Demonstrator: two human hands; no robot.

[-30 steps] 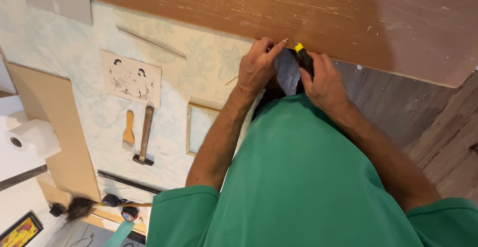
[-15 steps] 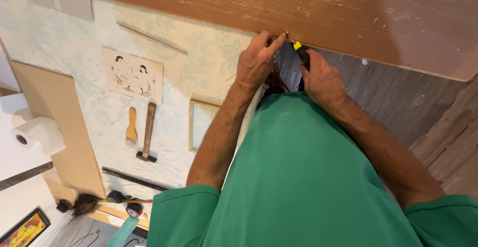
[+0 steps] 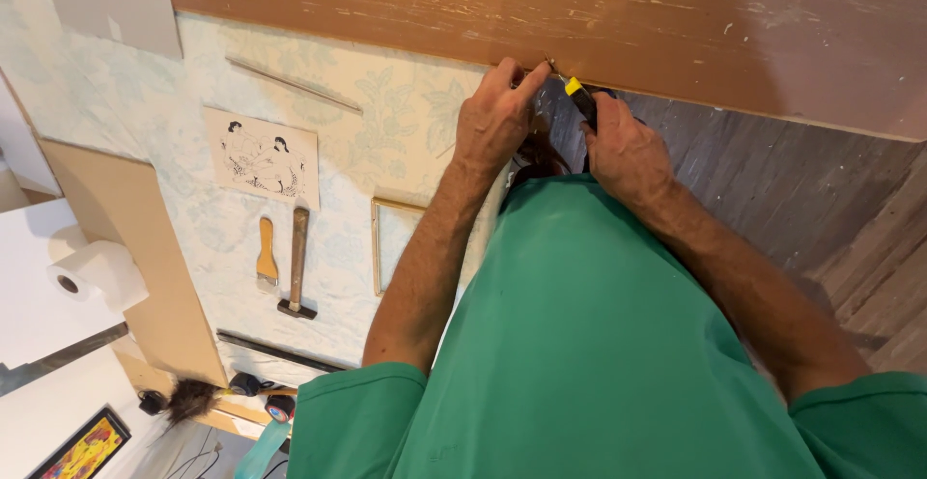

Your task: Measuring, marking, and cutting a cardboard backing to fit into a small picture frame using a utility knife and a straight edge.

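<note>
Head view, looking down over a green shirt (image 3: 599,344). The left hand (image 3: 494,122) pinches its fingers together on something small, too tiny to identify, at the edge of a brown wooden board (image 3: 579,6). The right hand (image 3: 626,151) is closed around a yellow-tipped tool (image 3: 579,98), its tip at the same edge. On the floral-papered table (image 3: 386,112) lie a hammer (image 3: 297,262), a small scraper (image 3: 266,257) and a drawing (image 3: 261,155).

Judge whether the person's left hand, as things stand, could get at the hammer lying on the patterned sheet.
Probably yes: the hammer lies uncovered on the left hand's side, nothing between them, though that hand is now at the board's edge.
</note>
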